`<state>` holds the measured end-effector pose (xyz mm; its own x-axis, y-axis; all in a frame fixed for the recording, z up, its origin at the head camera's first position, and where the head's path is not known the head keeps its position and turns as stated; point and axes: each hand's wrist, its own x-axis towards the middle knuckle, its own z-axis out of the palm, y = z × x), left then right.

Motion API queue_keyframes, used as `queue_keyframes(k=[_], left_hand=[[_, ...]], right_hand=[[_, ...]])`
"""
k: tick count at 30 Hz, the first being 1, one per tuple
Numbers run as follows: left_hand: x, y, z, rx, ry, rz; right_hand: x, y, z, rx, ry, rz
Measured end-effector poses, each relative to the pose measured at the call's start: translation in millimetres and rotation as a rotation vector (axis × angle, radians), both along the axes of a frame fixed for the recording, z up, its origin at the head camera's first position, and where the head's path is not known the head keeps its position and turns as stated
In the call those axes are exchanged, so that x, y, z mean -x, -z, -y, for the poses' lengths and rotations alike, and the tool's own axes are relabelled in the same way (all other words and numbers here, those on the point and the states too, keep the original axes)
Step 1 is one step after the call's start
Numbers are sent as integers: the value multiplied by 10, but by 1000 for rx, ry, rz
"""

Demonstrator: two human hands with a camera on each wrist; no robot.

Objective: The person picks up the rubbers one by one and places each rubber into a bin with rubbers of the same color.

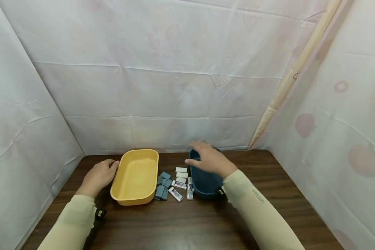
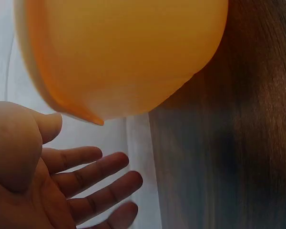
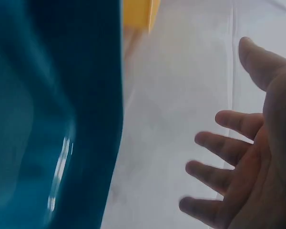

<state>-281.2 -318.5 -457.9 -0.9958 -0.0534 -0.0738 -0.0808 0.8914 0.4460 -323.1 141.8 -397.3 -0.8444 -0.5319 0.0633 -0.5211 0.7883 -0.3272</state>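
Left hand [image 1: 99,174] beside yellow tray [image 1: 136,175], right hand [image 1: 208,159] above blue tray [image 1: 206,183], both spread, empty; light, level handling seemed best.

Head view: looks forward and down from above, far enough back to span yellow tray [image 1: 135,175], blue tray [image 1: 204,182] and white cloth [image 1: 168,90].
Left wrist view: near the yellow tray, facing along the left hand [image 1: 100,176].
Right wrist view: near the blue tray, facing white cloth.
Shared by all: the yellow tray.
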Motion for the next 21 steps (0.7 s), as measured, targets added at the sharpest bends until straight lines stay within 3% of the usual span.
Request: queue_keyframes(k=[3, 7, 15, 21], left_hand=[[18, -8, 30, -4, -6, 21], [47, -2, 59, -28, 5, 43], [103, 81, -35, -58, 8, 73], [129, 109, -110, -38, 24, 56]], right_hand=[[-87, 1, 288, 15, -50, 89], [-170, 38, 660, -26, -119, 128], [-290, 289, 1121, -211, -192, 100], [-375, 424, 1235, -212, -215, 67]])
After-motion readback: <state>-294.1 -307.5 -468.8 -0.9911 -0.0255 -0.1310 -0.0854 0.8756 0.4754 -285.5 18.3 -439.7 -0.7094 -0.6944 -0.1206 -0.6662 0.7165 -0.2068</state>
